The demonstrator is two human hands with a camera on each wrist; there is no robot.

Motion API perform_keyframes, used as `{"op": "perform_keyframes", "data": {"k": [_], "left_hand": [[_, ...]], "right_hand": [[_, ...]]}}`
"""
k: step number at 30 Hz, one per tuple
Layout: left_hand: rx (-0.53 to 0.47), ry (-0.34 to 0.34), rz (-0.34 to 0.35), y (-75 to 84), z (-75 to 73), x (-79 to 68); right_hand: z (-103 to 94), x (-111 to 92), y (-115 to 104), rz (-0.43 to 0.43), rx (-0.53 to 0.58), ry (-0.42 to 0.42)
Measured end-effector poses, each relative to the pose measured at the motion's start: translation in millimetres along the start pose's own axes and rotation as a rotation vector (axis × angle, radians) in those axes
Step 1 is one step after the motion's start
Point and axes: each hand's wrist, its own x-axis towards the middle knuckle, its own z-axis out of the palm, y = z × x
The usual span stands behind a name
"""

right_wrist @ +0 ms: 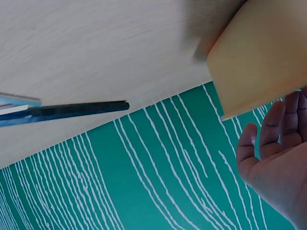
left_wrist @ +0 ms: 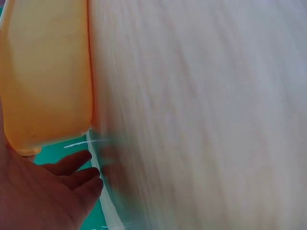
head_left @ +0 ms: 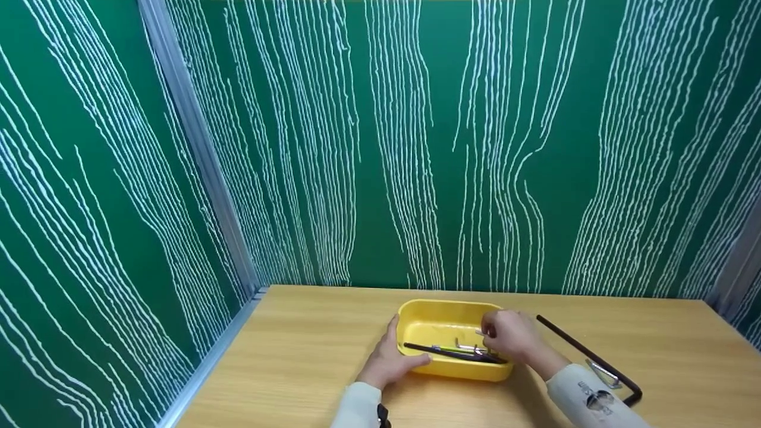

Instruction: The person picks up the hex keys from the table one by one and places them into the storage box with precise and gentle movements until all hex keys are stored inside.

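While the left hand point(head_left: 389, 359), grip open with fingers loosely extended, rests against the yellow tray point(head_left: 464, 370), thumb at its front rim, the right hand point(head_left: 512, 336) pinches a small silvery piece point(head_left: 480, 333) at the right end. Inside: black rod point(head_left: 417, 346), silvery bent key point(head_left: 468, 346). Table point(head_left: 285, 368), right: black L-shaped bar point(head_left: 585, 349).

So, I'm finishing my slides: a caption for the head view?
Left hand holds the yellow tray, right hand reaches inside, dark L-shaped bar alongside.
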Motion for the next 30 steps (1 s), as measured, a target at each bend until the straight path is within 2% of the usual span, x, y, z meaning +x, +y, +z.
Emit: {"op": "perform_keyframes", "data": {"k": [8,17,24,30], "left_hand": [[0.024,0.015,-0.019,0.1,0.0,0.1],[0.009,0.010,-0.042,0.6,0.8,-1.1],[0.018,0.001,-0.001,-1.5,1.2,1.5],[-0.001,0.005,-0.003,-0.2,0.6,0.7]], "right_hand": [[10.7,2.8,-6.1,0.011,0.038,-0.024],[25.8,9.6,-6.7,0.027,0.094,-0.058],[33.7,12.3,-7.4,0.034,0.094,-0.060],[36.8,13.6,-8.1,0.055,0.117,-0.080]]}}
